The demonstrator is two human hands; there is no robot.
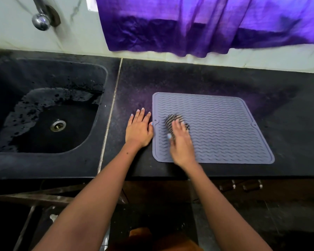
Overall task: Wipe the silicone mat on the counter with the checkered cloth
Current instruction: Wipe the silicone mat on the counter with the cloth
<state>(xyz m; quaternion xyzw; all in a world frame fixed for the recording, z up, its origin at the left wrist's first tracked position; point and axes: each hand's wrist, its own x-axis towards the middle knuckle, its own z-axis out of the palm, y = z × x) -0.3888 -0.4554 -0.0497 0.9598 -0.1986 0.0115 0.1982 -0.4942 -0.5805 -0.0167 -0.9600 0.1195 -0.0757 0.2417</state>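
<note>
**Cloth on the mat's left side, one hand bracing beside its edge**

We see the grey silicone mat [216, 127] lying flat on the dark counter [216, 78], its wavy ridges running across and a raised rim all round. Its near edge sits close to the counter's front edge; its far edge leaves a broad band of bare counter before the white wall. To the right of the mat the counter runs on bare to the picture's edge.

The right hand [180, 142] is over the left part of the mat and presses on the bunched checkered cloth [173, 122], which sticks out beyond the fingers toward the far side. The hand is blurred, so we cannot tell whether the fingers curl round the cloth or lie flat on it. Most of the mat's surface to the right of the cloth lies uncovered.

The left hand [139, 130] rests flat on the counter just beside the mat's left edge, fingers straight and slightly spread, the thumb at the rim near a small notch there.

Between this hand and the sink [98, 109] runs a pale seam [111, 113] in the counter. The sink basin is wet, with a metal drain [58, 125]. A tap [42, 17] stands above it, and a purple curtain [207, 24] hangs down the wall behind the mat.
</note>
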